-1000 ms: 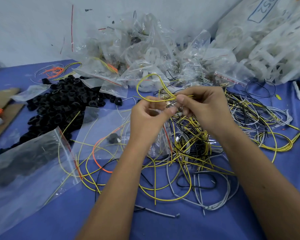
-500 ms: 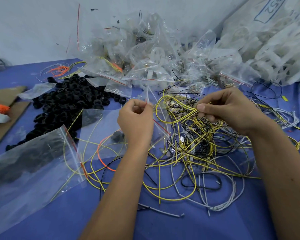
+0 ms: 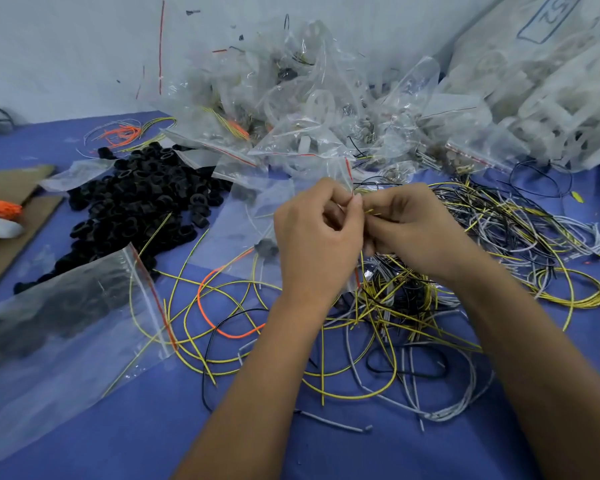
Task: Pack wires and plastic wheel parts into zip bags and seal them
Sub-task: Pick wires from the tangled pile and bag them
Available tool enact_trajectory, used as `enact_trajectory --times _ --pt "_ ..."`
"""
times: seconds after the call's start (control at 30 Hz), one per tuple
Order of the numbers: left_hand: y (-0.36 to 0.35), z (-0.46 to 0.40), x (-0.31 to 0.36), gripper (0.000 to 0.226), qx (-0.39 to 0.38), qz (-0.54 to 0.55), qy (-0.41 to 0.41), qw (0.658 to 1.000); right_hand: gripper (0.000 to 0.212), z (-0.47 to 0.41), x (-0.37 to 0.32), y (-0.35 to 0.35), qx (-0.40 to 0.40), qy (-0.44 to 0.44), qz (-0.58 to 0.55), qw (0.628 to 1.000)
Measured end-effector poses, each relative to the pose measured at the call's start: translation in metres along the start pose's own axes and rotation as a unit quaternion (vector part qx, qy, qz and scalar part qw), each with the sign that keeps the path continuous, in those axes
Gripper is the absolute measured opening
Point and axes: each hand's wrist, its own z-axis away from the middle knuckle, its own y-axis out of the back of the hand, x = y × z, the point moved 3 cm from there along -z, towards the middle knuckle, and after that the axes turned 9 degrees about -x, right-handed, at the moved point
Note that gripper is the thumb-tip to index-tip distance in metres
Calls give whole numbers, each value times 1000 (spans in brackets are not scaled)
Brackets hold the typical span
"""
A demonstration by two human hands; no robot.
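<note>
Above the wire tangle (image 3: 413,299), left hand (image 3: 316,237) fingers pinching clear zip bag (image 3: 343,178), right hand (image 3: 420,230) fingers gripping yellow wires (image 3: 373,213), blue worktop (image 3: 153,427)

Brown cardboard (image 3: 13,188) lies at the blue tablecloth's (image 3: 146,441) left edge.

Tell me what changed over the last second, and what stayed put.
Half a second ago the hands were apart; the right hand has moved left to meet the left hand over the small clear bag. The big yellow wire loop above them is gone; only a short yellow wire end shows between the fingers. The black rings, the large bag and the loose wires lie as before.
</note>
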Motion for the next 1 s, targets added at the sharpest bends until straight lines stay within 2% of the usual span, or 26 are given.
enact_trajectory --times 0.13,0.3,0.33,0.43,0.5,0.63,0.7,0.77,0.8,0.83,0.9,0.97,1.0 --pt "-3 3 1 22 -12 12 6 1000 17 -2 5 1 102 -16 -39 994" --pt "-1 4 -2 23 4 -20 12 1000 9 2 2 12 187 -12 -2 982" --pt "-1 4 -4 24 8 -26 19 999 12 2 0 13 179 -8 -13 984" --pt "3 2 -8 25 33 -30 33 998 17 0 -4 5 79 2 -100 992" --pt "5 1 -8 23 39 -17 30 999 21 1 -5 -2 40 -5 -113 993" --pt "-1 3 -2 21 8 23 -3 1000 19 1 -4 -11 31 -2 -50 998" --pt "-4 5 2 19 -13 38 -25 999 32 0 -4 -8 62 13 71 995" --pt "-8 9 7 20 -34 43 -53 997 53 -2 -6 -5 96 -1 234 967" --pt "-10 12 10 21 -42 47 -62 996 57 -2 -6 -5 99 -3 262 960" --pt "-11 13 12 21 -44 51 -66 995 55 -1 -4 -5 95 -8 249 964" --pt "-12 14 13 20 -35 60 -69 995 39 1 2 -8 74 -23 68 995" --pt "-10 14 14 19 -16 60 -72 995 35 2 1 -16 20 -42 -141 989" --pt "-9 14 14 19 -9 60 -74 995 36 2 1 -19 -10 -51 -202 978"
